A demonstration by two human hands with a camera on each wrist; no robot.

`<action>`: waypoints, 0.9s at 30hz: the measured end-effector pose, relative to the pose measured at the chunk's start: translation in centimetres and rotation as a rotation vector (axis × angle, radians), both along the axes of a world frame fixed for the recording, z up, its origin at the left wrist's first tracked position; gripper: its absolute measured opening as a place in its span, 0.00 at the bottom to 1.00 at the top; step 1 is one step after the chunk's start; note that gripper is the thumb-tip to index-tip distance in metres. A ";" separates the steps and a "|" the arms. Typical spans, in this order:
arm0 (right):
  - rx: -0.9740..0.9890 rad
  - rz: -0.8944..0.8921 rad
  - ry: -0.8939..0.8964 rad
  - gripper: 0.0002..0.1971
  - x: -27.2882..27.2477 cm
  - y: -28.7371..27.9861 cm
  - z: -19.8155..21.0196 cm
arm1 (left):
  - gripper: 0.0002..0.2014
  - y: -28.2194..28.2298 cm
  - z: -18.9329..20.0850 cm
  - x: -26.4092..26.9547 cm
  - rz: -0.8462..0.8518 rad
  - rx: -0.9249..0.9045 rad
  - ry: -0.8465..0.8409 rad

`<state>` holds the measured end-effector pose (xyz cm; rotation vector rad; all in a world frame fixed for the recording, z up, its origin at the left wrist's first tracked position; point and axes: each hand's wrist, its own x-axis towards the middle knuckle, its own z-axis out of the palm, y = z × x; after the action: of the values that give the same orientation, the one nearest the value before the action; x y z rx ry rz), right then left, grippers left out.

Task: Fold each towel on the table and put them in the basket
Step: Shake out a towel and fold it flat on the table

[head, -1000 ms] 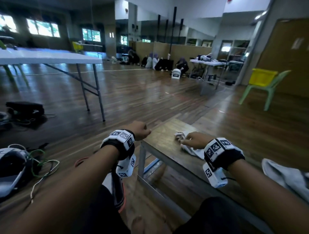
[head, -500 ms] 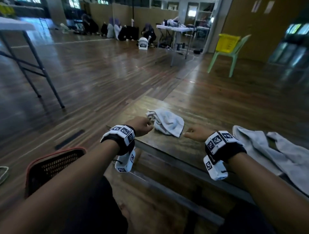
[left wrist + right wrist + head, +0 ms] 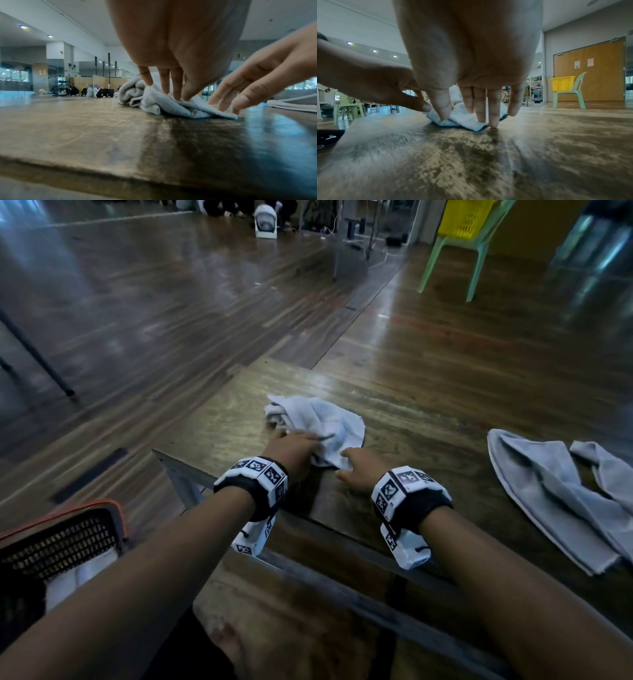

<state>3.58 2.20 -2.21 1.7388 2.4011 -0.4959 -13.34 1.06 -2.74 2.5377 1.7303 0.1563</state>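
Note:
A small crumpled white towel (image 3: 329, 422) (image 3: 154, 102) (image 3: 465, 119) lies near the left end of the low wooden table (image 3: 428, 412). My left hand (image 3: 294, 446) (image 3: 171, 93) reaches down onto its near left part, straight fingertips touching the cloth. Just to the right, my right hand (image 3: 356, 470) (image 3: 471, 113) has its fingers pointing down at the towel's near corner, thumb on the edge. A larger grey towel (image 3: 548, 491) lies spread at the right of the table. On the floor at lower left stands a dark basket with an orange rim (image 3: 51, 542), with white cloth (image 3: 78, 573) inside.
The table's near metal edge (image 3: 342, 577) runs under my wrists, and my bare foot (image 3: 226, 645) is below it. A green chair (image 3: 445, 251) carrying a yellow basket (image 3: 462, 220) stands far right. A white fan (image 3: 265, 222) and people sit at the far wall.
Both hands have moved forward from the table's near edge onto the white towel. The head view has tilted down, bringing the basket into sight.

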 end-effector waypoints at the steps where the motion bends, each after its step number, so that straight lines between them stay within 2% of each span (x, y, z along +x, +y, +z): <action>1: 0.029 -0.003 -0.010 0.25 -0.1 0.2 -0.2 | 0.17 0.2 -0.2 0.1 0.005 -0.004 0.044; 3: 0.091 0.005 -0.068 0.22 -0.1 0.1 -0.2 | 0.15 0.1 -0.5 0.2 0.019 -0.020 0.118; 11: 0.170 0.073 -0.212 0.12 0.5 -4.5 0.5 | 0.14 -3.3 -0.5 1.0 0.004 0.033 0.202; 14: 0.215 0.094 -0.229 0.11 1.2 -6.9 0.6 | 0.16 -5.4 0.0 1.6 -0.040 0.052 0.239; 18: 0.266 0.120 -0.280 0.12 2.4 -9.9 0.6 | 0.15 -8.2 0.4 2.7 -0.133 0.183 0.288; 20: 0.259 0.098 -0.264 0.13 3.5 -11.1 0.7 | 0.15 -9.2 0.0 3.2 -0.158 0.188 0.256; 22: 0.215 0.073 -0.250 0.12 4.8 -12.3 1.3 | 0.14 -10.1 0.7 4.2 -0.191 0.100 0.203; 27: 0.222 -0.059 -0.003 0.07 7.6 -13.9 4.8 | 0.08 -11.0 3.7 7.1 -0.110 0.035 0.003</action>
<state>11.21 -11.72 2.63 1.8995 2.4910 -0.2393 -6.26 -9.96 1.00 2.6514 1.5984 0.1782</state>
